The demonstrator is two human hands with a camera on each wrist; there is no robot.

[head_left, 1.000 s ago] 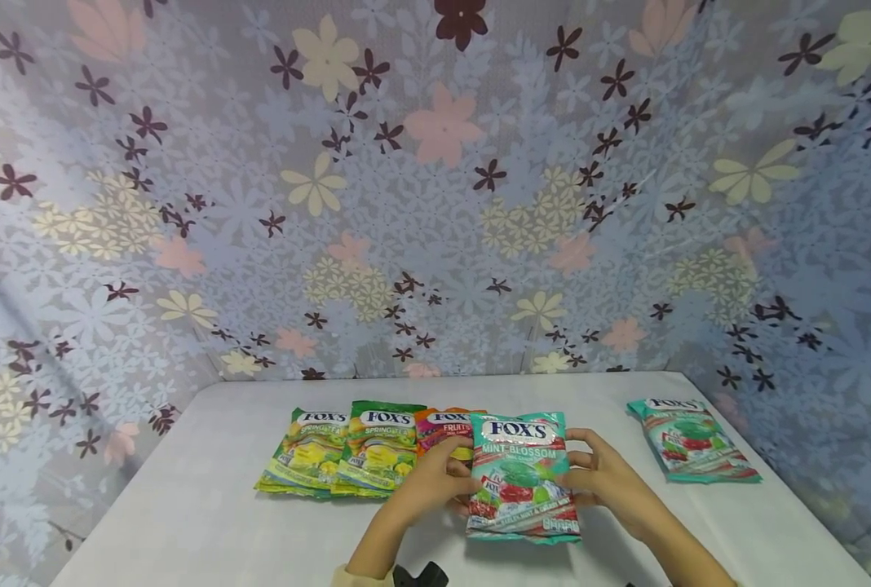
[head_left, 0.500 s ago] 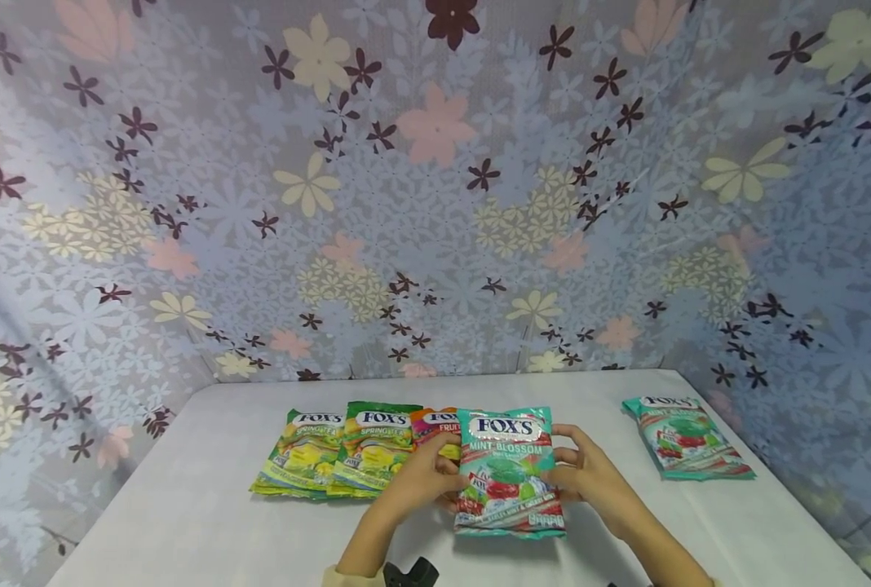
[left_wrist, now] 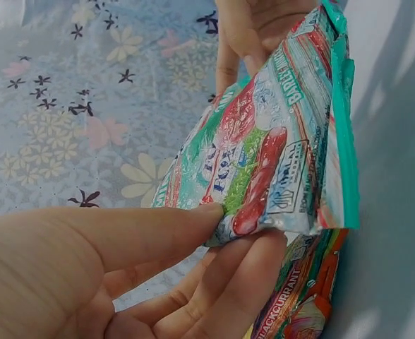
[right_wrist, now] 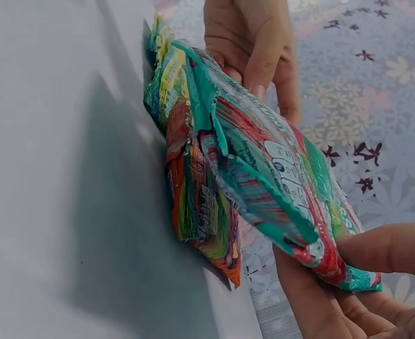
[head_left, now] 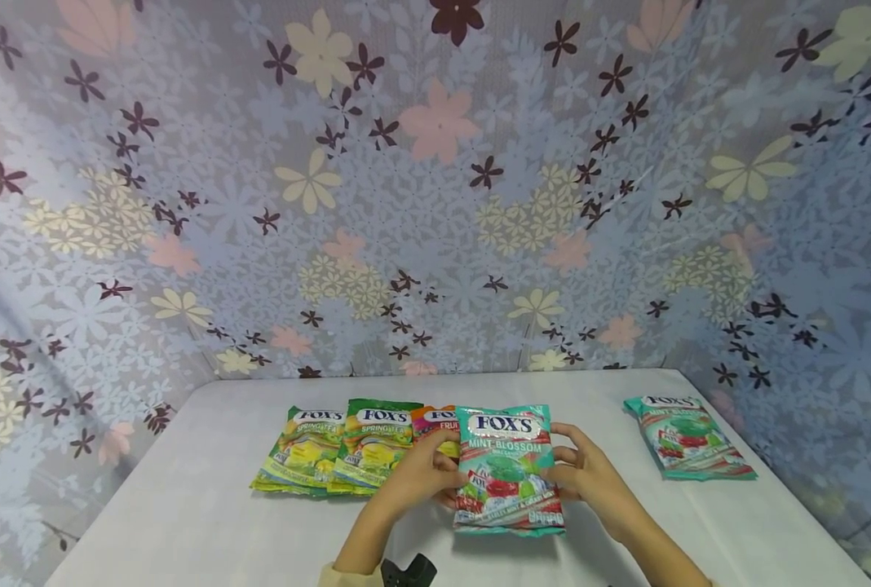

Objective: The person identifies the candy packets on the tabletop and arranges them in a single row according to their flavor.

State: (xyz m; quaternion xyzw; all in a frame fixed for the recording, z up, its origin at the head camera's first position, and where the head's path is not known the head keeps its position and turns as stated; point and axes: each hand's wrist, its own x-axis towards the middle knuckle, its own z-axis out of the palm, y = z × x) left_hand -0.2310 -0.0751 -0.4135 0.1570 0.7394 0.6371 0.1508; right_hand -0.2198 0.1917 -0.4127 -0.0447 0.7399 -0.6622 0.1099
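- Both hands hold the mint candy bag [head_left: 506,470] at lower centre of the frame, just above the worktop [head_left: 186,505].
- Left hand [head_left: 419,477] fingers pinch its left edge.
- Right hand [head_left: 590,477] fingers clamp its right edge.
- It overlaps the fruit candy bag [head_left: 435,425].

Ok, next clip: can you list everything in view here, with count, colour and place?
Mint Blossom bag: one, teal, held up between both hands at the table's middle.
Spring tea bags: two, green-yellow, flat side by side left of the held bag.
Fruit bag: one, orange-pink, partly hidden behind the held bag.
Second mint bag: one, teal, flat at the table's right.
Table: one, white.
Floral cloth: grey-blue, backdrop.
Left hand: pinches the held bag's left edge.
Right hand: pinches its right edge.
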